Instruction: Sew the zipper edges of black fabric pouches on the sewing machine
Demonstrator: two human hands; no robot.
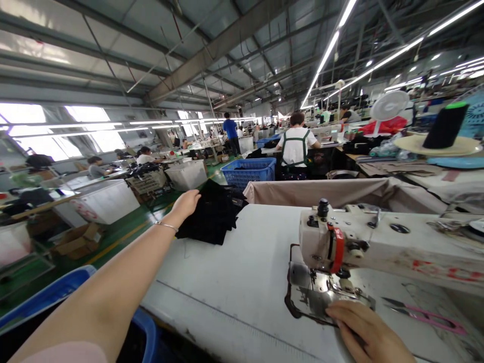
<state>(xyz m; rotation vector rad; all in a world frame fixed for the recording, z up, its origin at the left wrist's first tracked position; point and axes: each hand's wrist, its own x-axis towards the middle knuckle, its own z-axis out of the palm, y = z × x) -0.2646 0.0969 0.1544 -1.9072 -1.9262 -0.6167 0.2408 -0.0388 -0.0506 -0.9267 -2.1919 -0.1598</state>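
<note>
Left forearm [94, 287], left hand [185, 205] open at black fabric stack's [212, 214] edge, right hand [366, 330] flat on sewing-machine plate [313, 302]

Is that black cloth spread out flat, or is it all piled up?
It is piled up, not spread: the black cloth lies in a thick, layered heap on the white sewing table, beside the left hand.
</note>
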